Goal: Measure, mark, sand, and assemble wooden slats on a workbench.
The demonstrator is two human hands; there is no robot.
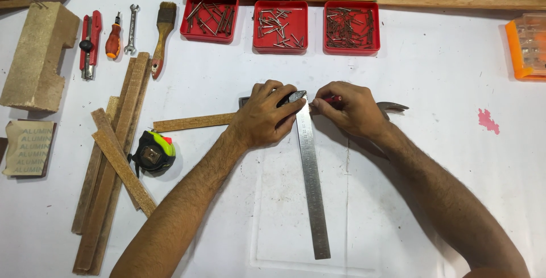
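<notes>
- Three red trays [280,27] sit in a row at the upper centre, each holding loose nails.
- The steel try square [311,181] lies mid-frame, its blade's long axis running from the hands down toward the bottom edge.
- The wooden strip [193,122] points left-right across its top.
- Left hand [263,116]: fingers pressed flat over the square's stock.
- Right hand [348,107]: fingers pinched shut on a red pencil [333,99].
- White counter [443,84] lies bare at right.

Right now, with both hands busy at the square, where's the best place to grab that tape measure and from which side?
Probably take the tape measure across its black and yellow body, coming from above and from its right side. It lies flat on the white table, and the wooden strips crowd its left edge, so fingers have more room on the right and top. The left hand is the nearer one.
</notes>
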